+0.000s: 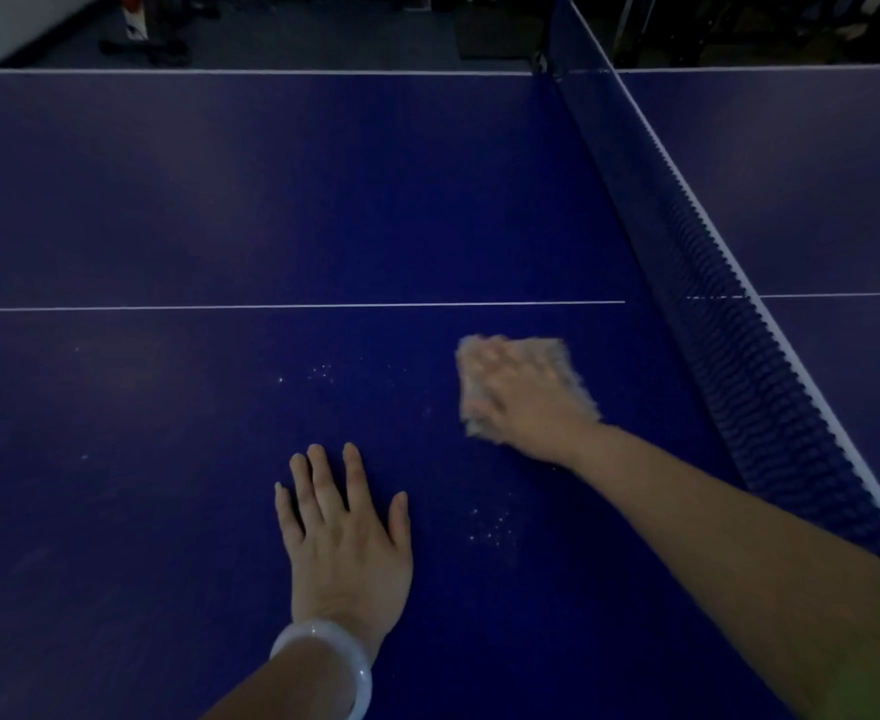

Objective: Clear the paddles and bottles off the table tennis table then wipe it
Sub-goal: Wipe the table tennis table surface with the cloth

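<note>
Table: a blue table tennis table fills the view, its surface bare of paddles and bottles on the halves shown.
Net: the net runs diagonally from the far edge toward the near right corner.
Right hand: the right hand presses flat on a pale fluffy cloth, near the net and just short of the white centre line; fingers blurred, lying close together on top of the cloth (not curled around it).
Left hand: the left hand rests palm down on the table, closer to the near edge, 5 fingers slightly spread and holding nothing.
Wrist: a translucent white bangle.
Surface: small white specks between the 2 hands.
</note>
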A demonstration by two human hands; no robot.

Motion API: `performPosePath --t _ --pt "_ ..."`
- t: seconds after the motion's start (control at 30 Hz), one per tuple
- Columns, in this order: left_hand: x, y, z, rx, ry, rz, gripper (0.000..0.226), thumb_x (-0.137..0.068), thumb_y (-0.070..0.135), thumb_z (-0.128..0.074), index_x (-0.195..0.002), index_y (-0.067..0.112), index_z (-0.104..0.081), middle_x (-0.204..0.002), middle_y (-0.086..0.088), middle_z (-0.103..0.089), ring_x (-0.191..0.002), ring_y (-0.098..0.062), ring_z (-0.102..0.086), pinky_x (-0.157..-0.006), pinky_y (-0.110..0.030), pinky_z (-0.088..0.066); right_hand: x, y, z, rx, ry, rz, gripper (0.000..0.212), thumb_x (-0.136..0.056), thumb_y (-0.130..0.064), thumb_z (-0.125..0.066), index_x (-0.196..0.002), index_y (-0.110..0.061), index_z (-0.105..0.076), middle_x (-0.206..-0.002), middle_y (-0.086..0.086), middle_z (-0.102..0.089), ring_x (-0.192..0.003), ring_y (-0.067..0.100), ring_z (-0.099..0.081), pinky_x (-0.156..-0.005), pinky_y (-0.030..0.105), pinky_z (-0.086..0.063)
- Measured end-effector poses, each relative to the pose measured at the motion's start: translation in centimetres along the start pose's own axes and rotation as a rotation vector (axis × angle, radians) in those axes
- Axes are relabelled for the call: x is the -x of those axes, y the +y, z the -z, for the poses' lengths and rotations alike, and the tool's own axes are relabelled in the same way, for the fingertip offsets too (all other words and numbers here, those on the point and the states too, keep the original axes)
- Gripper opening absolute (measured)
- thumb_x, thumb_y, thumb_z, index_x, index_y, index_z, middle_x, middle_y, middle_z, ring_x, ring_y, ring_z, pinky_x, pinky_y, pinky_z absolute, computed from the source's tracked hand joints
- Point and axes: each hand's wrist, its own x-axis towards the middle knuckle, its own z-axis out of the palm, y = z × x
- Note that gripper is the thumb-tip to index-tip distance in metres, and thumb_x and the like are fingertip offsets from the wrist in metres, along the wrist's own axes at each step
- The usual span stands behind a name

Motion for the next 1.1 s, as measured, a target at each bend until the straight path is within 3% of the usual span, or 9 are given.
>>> performPosePath --t 0.07,0.17,0.4,0.5,0.57,0.67,0.8,0.97,1.1 --pt "0.0 -0.1 0.0 0.005 0.001 -0.001 0.08 -0.087 0.059 0.01 -0.154 0.015 0.003 -0.162 -0.018 0.002 -0.15 -0.032 0.008 -0.122 -0.051 0.002 0.9 4.0 0.5 0.018 0.036 -0.357 0.065 -0.097 -0.054 -0.025 -0.154 -0.028 -0.008 -0.16 0.001 -0.014 -0.144 0.025 -0.023 -0.114 0.057 -0.015" --pt "0.0 -0.2 -0.2 -0.007 0.016 0.0 0.079 -0.091 0.058 0.005 -0.155 0.013 -0.007 -0.161 -0.02 -0.007 -0.15 -0.034 0.0 -0.121 -0.053 -0.004 3.3 5.6 0.5 -0.087 -0.006 -0.727 0.066 -0.098 -0.058 -0.017 -0.156 -0.032 0.002 -0.163 -0.009 0.008 -0.15 0.023 0.006 -0.116 0.062 0.003" --pt "0.0 -0.2 -0.7 -0.023 0.02 -0.006 0.079 -0.092 0.058 0.001 -0.155 0.012 -0.013 -0.161 -0.021 -0.011 -0.15 -0.035 -0.004 -0.121 -0.053 -0.005 8.9 -3.7 -1.6 0.021 -0.027 -0.074 0.064 -0.097 -0.06 -0.009 -0.151 -0.035 0.017 -0.161 -0.011 0.02 -0.15 0.02 0.014 -0.118 0.055 0.01" --pt "0.1 -0.1 -0.6 -0.016 0.019 -0.011 0.079 -0.092 0.058 0.001 -0.156 0.012 -0.011 -0.161 -0.021 -0.009 -0.15 -0.035 -0.002 -0.121 -0.053 -0.004 9.5 1.5 -0.3 -0.14 0.013 -0.568 0.067 -0.1 -0.055 -0.024 -0.154 -0.035 0.011 -0.163 -0.006 0.006 -0.149 0.025 -0.003 -0.119 0.055 -0.003" --pt "0.1 0.0 -0.5 -0.013 0.017 -0.01 0.079 -0.092 0.058 0.001 -0.155 0.011 -0.011 -0.161 -0.021 -0.009 -0.15 -0.035 -0.001 -0.121 -0.053 -0.004 9.9 3.7 -0.1 -0.17 0.065 -0.793 0.072 -0.099 -0.059 -0.02 -0.155 -0.026 0.011 -0.164 -0.003 0.008 -0.15 0.022 0.004 -0.12 0.055 0.002" --pt "0.1 0.1 -0.3 -0.001 0.002 -0.01 0.08 -0.091 0.058 0.003 -0.156 0.012 -0.008 -0.162 -0.021 -0.005 -0.15 -0.035 0.002 -0.122 -0.053 -0.002 10.2 -0.3 -1.6 -0.09 0.081 -0.687 0.075 -0.099 -0.059 -0.021 -0.155 -0.021 0.012 -0.164 0.001 0.011 -0.15 0.022 0.01 -0.119 0.056 0.006" --pt "0.1 0.1 0.1 0.001 -0.005 0.0 0.081 -0.09 0.057 0.004 -0.156 0.012 -0.008 -0.162 -0.021 -0.005 -0.15 -0.035 0.001 -0.121 -0.053 -0.003 13.0 -7.5 -3.8 -0.015 0.111 -0.197 0.068 -0.099 -0.059 -0.015 -0.156 -0.025 0.003 -0.162 -0.008 0.008 -0.15 0.016 0.006 -0.12 0.051 0.007" --pt "0.1 0.1 0.0 0.001 -0.005 -0.014 0.079 -0.091 0.055 0.003 -0.156 0.011 -0.008 -0.161 -0.022 -0.005 -0.15 -0.037 0.001 -0.121 -0.054 -0.003 12.4 -5.4 -3.6 -0.064 0.166 -0.728 0.067 -0.098 -0.055 -0.005 -0.155 -0.022 0.004 -0.164 -0.002 0.005 -0.15 0.019 0.006 -0.12 0.055 0.005" --pt "0.1 0.0 0.0 0.002 -0.002 -0.017 0.078 -0.091 0.054 0.004 -0.156 0.01 -0.007 -0.161 -0.024 -0.005 -0.15 -0.037 0.0 -0.121 -0.055 -0.002 9.5 -10.1 -4.3 -0.057 0.162 -0.563 0.068 -0.097 -0.053 0.002 -0.156 -0.019 0.006 -0.163 -0.001 0.01 -0.151 0.02 0.008 -0.118 0.052 0.013"
